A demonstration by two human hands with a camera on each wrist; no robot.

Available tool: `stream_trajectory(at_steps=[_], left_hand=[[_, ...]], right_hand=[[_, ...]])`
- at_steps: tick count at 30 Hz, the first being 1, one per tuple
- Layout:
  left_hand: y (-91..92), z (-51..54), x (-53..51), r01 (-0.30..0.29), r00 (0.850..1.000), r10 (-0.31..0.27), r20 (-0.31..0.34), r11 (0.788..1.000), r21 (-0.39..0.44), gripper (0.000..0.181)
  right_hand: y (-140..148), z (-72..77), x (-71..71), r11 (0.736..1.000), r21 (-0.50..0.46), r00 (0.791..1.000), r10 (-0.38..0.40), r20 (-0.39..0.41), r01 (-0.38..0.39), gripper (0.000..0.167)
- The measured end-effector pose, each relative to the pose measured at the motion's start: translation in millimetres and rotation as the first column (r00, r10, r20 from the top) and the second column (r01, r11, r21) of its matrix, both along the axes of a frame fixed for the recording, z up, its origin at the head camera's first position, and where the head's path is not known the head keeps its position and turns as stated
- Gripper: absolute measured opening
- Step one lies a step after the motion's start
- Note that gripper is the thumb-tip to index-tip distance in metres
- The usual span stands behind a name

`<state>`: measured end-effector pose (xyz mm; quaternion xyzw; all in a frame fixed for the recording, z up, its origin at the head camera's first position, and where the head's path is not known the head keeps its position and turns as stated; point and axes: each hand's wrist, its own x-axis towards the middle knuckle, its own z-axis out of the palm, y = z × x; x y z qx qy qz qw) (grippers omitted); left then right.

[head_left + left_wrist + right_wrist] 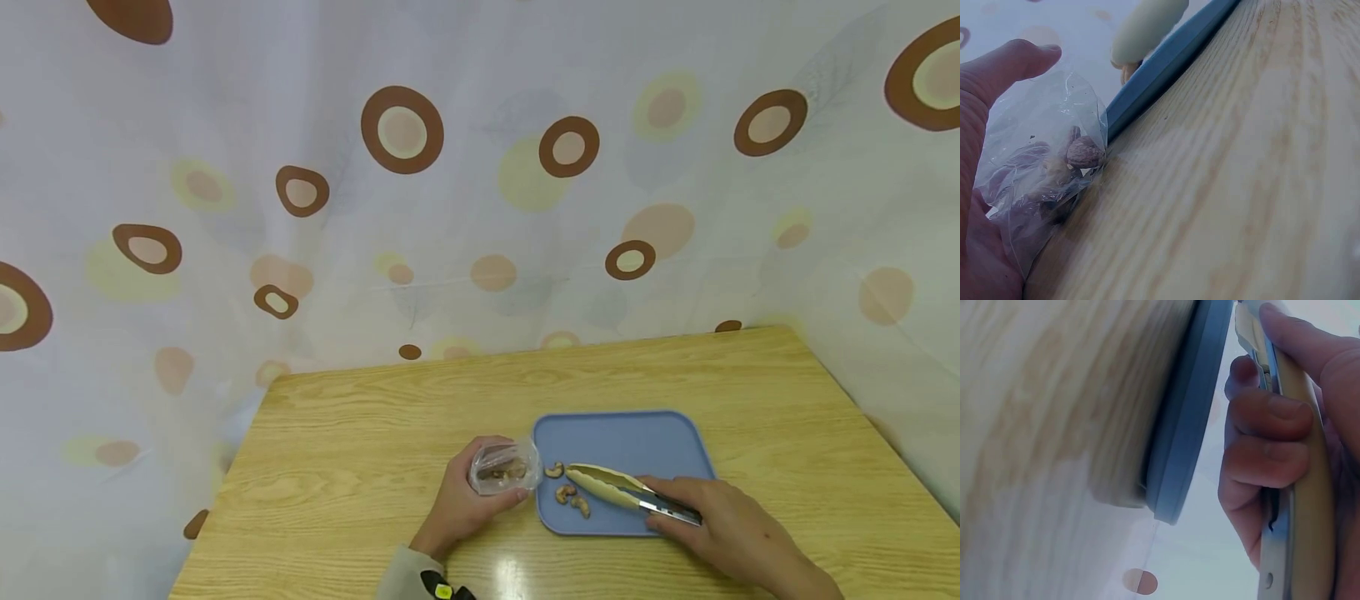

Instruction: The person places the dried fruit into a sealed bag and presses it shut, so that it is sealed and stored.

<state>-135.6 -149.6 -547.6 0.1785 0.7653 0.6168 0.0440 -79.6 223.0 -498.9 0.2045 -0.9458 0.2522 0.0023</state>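
Note:
My left hand [463, 504] holds a clear plastic bag [529, 465], its mouth spread and facing up, beside the tray's left edge. Brown nuts [1085, 153] lie inside the bag, blurred by the film. My right hand [723, 523] grips a pair of tongs [606, 492] with cream tips and metal handles; its fingers wrap the handle [1311, 519] in the right wrist view. The tongs' tips hover over the left part of a blue tray [637, 433], slightly apart. Near them on the tray lie a cashew [554, 471] and two more cashews [565, 494].
Tray and bag are on a light wood-grain table [360, 433]. A pale curtain [465, 208] with brown and yellow oval prints hangs behind the table and along its sides. The tray's raised rim [1188, 425] stands close to my right hand.

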Motion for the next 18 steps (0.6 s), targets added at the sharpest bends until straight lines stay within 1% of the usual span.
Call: stream_trajectory(at_steps=[3,6,8,12,15,18], left_hand=[[0.3,0.0,-0.8,0.003,1.0,-0.003,0.004,1.0,-0.001,0.059],[-0.2,0.0,-0.9,0.003,1.0,-0.003,0.011,1.0,-0.001,0.058],[-1.4,-1.2,-1.0,0.002,1.0,-0.002,0.002,1.0,-0.005,0.058],[-2.9,-1.8,-0.3,-0.007,1.0,0.007,0.01,1.0,-0.008,0.059],[-2.0,-0.3,0.4,-0.007,1.0,0.007,0.026,1.0,-0.005,0.059],[0.0,1.0,0.5,-0.001,1.0,0.001,0.028,1.0,0.002,0.059]], right_hand=[[0,2.0,0.2,1.0,-0.007,1.0,-0.002,0.028,0.003,0.052],[-1,4.4,0.3,1.0,-0.014,0.999,-0.016,0.037,0.017,0.052],[-2,5.9,0.3,1.0,-0.017,0.999,-0.022,0.036,0.023,0.053],[-5,8.9,0.4,0.999,-0.023,0.999,-0.032,0.026,0.033,0.053],[-5,11.2,0.8,0.999,-0.032,0.999,-0.039,0.017,0.039,0.052],[-6,14.0,1.1,0.998,-0.052,0.999,-0.039,0.013,0.04,0.051]])
